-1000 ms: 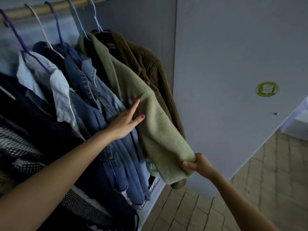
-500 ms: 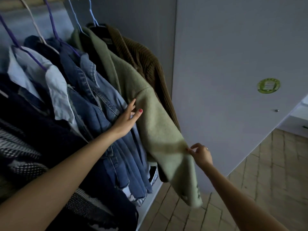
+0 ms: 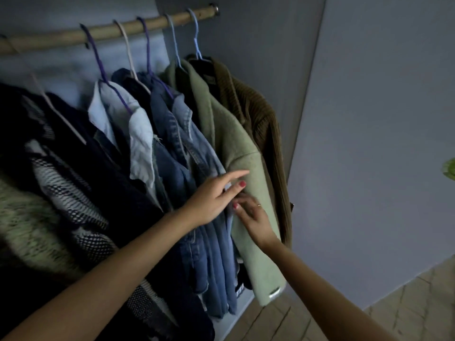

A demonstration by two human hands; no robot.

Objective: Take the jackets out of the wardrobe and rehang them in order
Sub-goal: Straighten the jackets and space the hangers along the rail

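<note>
Several jackets hang on hangers from a wooden rail (image 3: 103, 33) in the wardrobe. At the right end hangs a brown corduroy jacket (image 3: 261, 112), then a light green woolly jacket (image 3: 236, 143), then blue denim jackets (image 3: 187, 153), a pale blue shirt (image 3: 138, 134) and dark garments (image 3: 73, 148). My left hand (image 3: 214, 195) lies with straight fingers on the denim, at the edge of the green sleeve. My right hand (image 3: 251, 212) is just below it, fingers reaching into the gap between the denim and the green sleeve; whether it grips cloth is unclear.
The open wardrobe door (image 3: 369, 143) stands close on the right, with a green sticker (image 3: 449, 168) at the frame edge. Tiled floor (image 3: 406, 303) shows at the bottom right. A striped knit and a fuzzy light garment (image 3: 29, 217) crowd the rail's left side.
My right hand let go of the green sleeve's cuff and rose to meet my left hand at the denim's edge. The sleeve now hangs straight down. The view tilted up, showing the rail.
</note>
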